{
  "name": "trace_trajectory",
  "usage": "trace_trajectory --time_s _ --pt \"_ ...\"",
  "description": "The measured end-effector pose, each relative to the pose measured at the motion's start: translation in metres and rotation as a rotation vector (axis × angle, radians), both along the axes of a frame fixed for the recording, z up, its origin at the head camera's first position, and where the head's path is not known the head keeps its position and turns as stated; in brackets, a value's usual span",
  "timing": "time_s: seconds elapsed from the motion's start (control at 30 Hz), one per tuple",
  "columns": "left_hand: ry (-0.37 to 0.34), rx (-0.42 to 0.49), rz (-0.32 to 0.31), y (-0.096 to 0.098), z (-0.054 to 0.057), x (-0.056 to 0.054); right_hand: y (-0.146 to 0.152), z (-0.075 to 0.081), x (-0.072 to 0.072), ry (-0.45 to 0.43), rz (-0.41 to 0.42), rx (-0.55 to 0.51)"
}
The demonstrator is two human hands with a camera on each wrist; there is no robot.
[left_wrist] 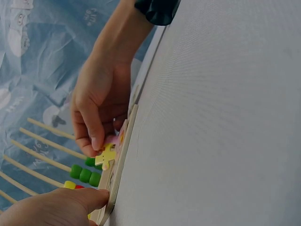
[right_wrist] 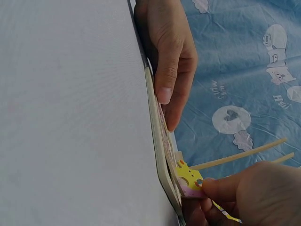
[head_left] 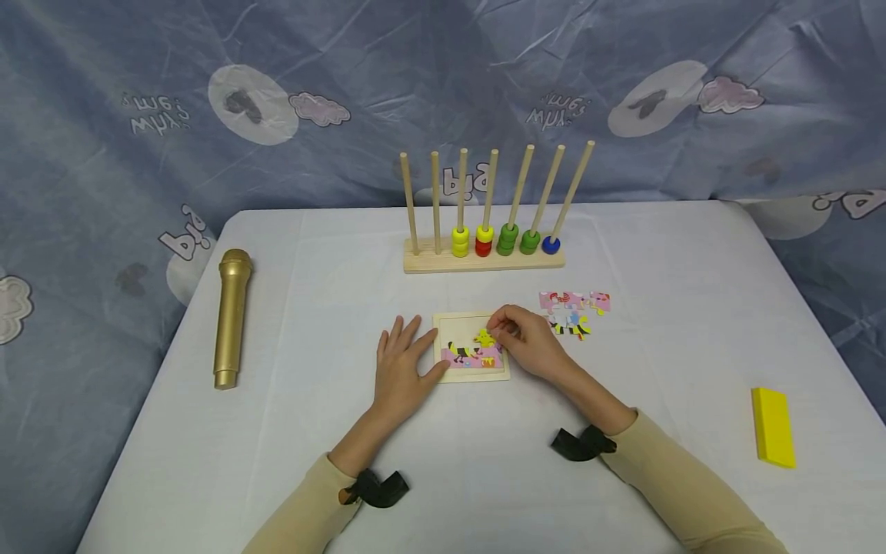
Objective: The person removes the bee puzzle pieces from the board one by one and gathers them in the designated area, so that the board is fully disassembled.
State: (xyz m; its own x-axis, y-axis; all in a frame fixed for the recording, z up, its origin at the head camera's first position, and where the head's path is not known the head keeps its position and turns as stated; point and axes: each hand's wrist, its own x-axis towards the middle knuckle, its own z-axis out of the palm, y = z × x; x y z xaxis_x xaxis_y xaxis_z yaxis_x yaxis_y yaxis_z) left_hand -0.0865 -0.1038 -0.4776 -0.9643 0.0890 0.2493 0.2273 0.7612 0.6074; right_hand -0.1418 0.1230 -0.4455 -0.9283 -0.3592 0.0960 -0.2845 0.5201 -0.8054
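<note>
A shallow wooden puzzle tray [head_left: 472, 378] lies on the white table, its lower part filled with pink, black and yellow picture pieces. My right hand [head_left: 529, 341] pinches a yellow-and-pink puzzle piece [right_wrist: 189, 181] between thumb and fingers, tilted at the tray's right side. In the left wrist view the same puzzle piece [left_wrist: 107, 154] shows a yellow animal shape. My left hand [head_left: 403, 373] lies with fingers spread along the tray's left edge, its thumb and index fingertip resting on the frame.
Several loose puzzle pieces [head_left: 571, 312] lie right of the tray. Behind it stands a wooden bead stacker [head_left: 484, 263] with upright pegs and coloured beads. A gold microphone [head_left: 232, 319] lies at the left, a yellow block [head_left: 773, 427] at the right.
</note>
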Motion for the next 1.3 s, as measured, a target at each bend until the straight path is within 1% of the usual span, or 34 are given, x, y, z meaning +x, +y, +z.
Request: trace_trajectory --time_s 0.13,0.37,0.47,0.57,0.67,0.77,0.87,0.97,1.03,1.13,1.3 --pt "-0.003 0.0 0.0 0.0 0.0 0.0 0.0 0.0 0.0 -0.005 -0.003 0.007" --pt "-0.002 0.001 -0.002 0.0 0.001 0.0 0.001 0.001 -0.001 -0.011 -0.038 -0.033" --pt "-0.002 0.003 -0.004 0.0 0.001 0.0 0.005 0.005 -0.003 -0.025 -0.064 -0.059" --pt "0.004 0.003 -0.005 0.001 0.001 0.0 0.015 0.014 -0.007 -0.038 -0.113 -0.096" --pt "0.011 0.005 -0.007 0.001 0.001 0.001 0.032 0.024 -0.011 -0.034 -0.161 -0.107" --pt "0.009 0.01 -0.008 0.0 0.001 0.001 0.057 0.029 -0.013 -0.008 -0.212 -0.087" --pt "0.003 0.009 -0.005 0.0 0.002 0.002 0.086 0.032 -0.012 0.008 -0.281 -0.037" --pt "-0.002 0.004 -0.003 0.0 0.002 0.002 0.114 0.033 -0.009 -0.016 -0.356 0.03" --pt "-0.003 -0.001 -0.002 0.001 0.001 0.002 0.13 0.033 -0.007 -0.031 -0.392 0.07" --pt "-0.003 0.001 -0.001 0.001 0.001 0.002 0.147 0.03 -0.005 -0.045 -0.408 0.107" --pt "0.007 0.004 -0.003 0.001 0.0 0.002 0.158 0.019 -0.004 -0.059 -0.38 0.119"
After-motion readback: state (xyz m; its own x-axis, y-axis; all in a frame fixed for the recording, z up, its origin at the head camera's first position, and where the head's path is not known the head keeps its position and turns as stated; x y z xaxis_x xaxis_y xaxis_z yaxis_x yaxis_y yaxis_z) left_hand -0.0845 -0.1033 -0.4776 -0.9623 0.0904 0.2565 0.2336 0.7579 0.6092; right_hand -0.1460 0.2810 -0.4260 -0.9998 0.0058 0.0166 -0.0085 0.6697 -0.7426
